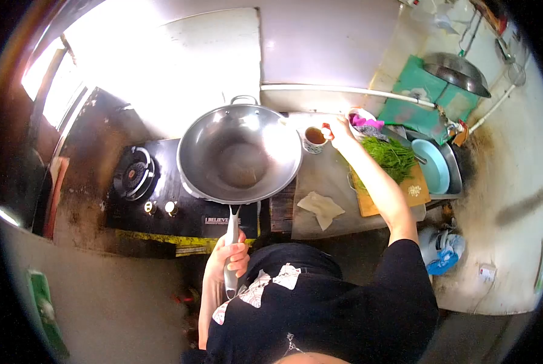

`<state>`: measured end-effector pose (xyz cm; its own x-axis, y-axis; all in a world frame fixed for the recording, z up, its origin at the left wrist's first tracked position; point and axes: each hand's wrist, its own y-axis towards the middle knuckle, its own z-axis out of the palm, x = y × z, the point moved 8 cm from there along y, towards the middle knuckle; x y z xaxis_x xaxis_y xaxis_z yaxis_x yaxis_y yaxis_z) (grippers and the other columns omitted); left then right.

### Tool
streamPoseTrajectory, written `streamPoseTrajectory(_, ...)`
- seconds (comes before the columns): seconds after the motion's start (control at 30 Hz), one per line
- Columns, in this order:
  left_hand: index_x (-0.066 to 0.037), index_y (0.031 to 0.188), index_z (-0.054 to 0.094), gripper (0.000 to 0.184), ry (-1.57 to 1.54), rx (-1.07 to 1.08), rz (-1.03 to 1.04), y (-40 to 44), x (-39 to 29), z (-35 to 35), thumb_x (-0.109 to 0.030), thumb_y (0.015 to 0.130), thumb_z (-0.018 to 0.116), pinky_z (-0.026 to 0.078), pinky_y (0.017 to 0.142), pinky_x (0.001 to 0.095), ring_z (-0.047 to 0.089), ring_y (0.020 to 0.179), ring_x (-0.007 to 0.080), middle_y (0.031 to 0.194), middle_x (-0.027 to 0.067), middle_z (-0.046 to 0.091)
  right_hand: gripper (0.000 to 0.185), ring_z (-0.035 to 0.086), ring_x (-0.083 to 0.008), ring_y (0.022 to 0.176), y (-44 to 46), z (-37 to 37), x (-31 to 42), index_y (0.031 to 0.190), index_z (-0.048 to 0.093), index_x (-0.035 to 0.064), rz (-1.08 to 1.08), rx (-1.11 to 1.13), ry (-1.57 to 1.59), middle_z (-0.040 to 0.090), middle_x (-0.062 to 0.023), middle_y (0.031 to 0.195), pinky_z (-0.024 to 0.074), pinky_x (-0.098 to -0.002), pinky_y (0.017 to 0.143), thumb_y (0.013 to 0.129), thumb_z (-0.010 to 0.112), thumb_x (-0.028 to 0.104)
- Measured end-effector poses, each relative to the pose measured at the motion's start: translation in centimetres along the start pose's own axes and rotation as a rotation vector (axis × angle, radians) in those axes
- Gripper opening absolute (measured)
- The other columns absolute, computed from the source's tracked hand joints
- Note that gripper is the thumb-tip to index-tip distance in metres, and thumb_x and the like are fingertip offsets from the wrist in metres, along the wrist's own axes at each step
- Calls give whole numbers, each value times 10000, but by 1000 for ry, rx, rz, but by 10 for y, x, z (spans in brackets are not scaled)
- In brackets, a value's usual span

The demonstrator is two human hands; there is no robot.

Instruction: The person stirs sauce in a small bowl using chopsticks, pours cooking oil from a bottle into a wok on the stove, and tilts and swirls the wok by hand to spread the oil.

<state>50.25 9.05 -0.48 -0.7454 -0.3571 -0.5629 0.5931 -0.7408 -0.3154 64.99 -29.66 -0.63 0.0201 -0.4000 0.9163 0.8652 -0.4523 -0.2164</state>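
Note:
A large steel wok (pixel 241 155) sits over the right side of the black gas stove, its inside bare and shiny. My left hand (pixel 230 258) is closed round its long grey handle, close to my body. My right arm reaches forward over the counter to a patterned mug (pixel 308 147) of brown liquid, just right of the wok. My right hand (pixel 339 130) is closed at the mug's right side, where a bit of red shows at the fingertips. The mug stands upright.
Left of the wok is a stove burner (pixel 135 174). A cream cloth (pixel 321 209) lies on the counter. Chopped greens (pixel 388 159) cover part of a wooden cutting board (pixel 368 206), with minced garlic (pixel 414 190) at its corner. A blue basin (pixel 432 167) sits in the sink; a wok lid (pixel 456 71) hangs above.

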Motion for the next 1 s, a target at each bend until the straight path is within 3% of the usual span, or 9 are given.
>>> streamPoseTrajectory(0.17, -63, 867, 417, 175, 35, -29, -31, 13, 8, 9, -115, 801, 570, 318, 273, 224, 313, 335, 37, 519, -47, 327, 82, 448, -91, 389, 13, -59, 7, 697, 583, 19, -159, -168, -135, 520, -29, 551, 283, -217, 334, 770, 589, 57)
streamPoseTrajectory(0.23, -63, 867, 423, 147, -4, -50, -31, 16, 11, 10, -66, 795, 551, 327, 295, 237, 337, 347, 56, 523, -30, 337, 107, 463, -87, 387, 23, -77, 14, 718, 594, 3, -402, -227, -410, 540, -34, 561, 310, -222, 332, 806, 562, 56)
streamPoseTrajectory(0.37, -50, 902, 425, 185, 19, -65, -30, 25, 17, 14, -120, 804, 564, 327, 270, 232, 309, 330, 39, 525, -45, 322, 88, 468, -103, 363, 33, -83, 12, 753, 596, 12, -756, -269, -877, 532, -57, 534, 351, -281, 349, 805, 532, 43)
streamPoseTrajectory(0.4, -50, 902, 425, 185, 20, -70, -33, 26, 18, 17, -120, 804, 564, 327, 270, 232, 309, 330, 39, 525, -45, 322, 66, 517, -184, 416, 32, -83, 11, 755, 580, 9, -731, -328, -924, 534, -112, 556, 393, -321, 424, 779, 523, 31)
streamPoseTrajectory(0.43, -53, 882, 423, 181, 15, -87, -42, 27, 19, 20, -108, 792, 570, 322, 281, 230, 322, 336, 45, 522, -38, 329, 66, 517, -184, 416, 30, -81, 10, 755, 580, 9, -725, -328, -921, 534, -112, 556, 393, -321, 424, 779, 523, 31)
streamPoseTrajectory(0.5, -56, 863, 422, 179, 13, -104, -52, 30, 20, 26, -95, 779, 575, 317, 293, 229, 334, 342, 51, 520, -32, 337, 100, 574, -340, 633, 23, -67, 14, 761, 579, 19, -801, -290, -1071, 574, -178, 665, 436, -399, 580, 773, 538, 109)
streamPoseTrajectory(0.53, -54, 861, 422, 177, 28, -118, -41, 30, 20, 28, -93, 778, 573, 317, 292, 226, 335, 342, 50, 522, -30, 340, 92, 577, -352, 674, 23, -64, 12, 812, 581, 28, -743, -236, -1128, 587, -178, 714, 441, -409, 602, 784, 528, 98)
streamPoseTrajectory(0.67, -48, 857, 423, 173, 34, -140, -22, 32, 25, 28, -91, 778, 570, 314, 289, 222, 335, 342, 47, 528, -28, 348, 65, 543, -331, 603, 24, -57, 5, 785, 553, 18, -893, -147, -1024, 549, -170, 669, 423, -385, 564, 783, 522, 75)
streamPoseTrajectory(1.0, -55, 867, 430, 165, -11, -149, -41, 34, 35, 36, -93, 796, 575, 317, 287, 233, 339, 343, 53, 530, -32, 336, 91, 539, -301, 585, 46, -70, -23, 756, 536, 24, -748, -117, -1093, 525, -155, 643, 412, -370, 549, 793, 515, 105)
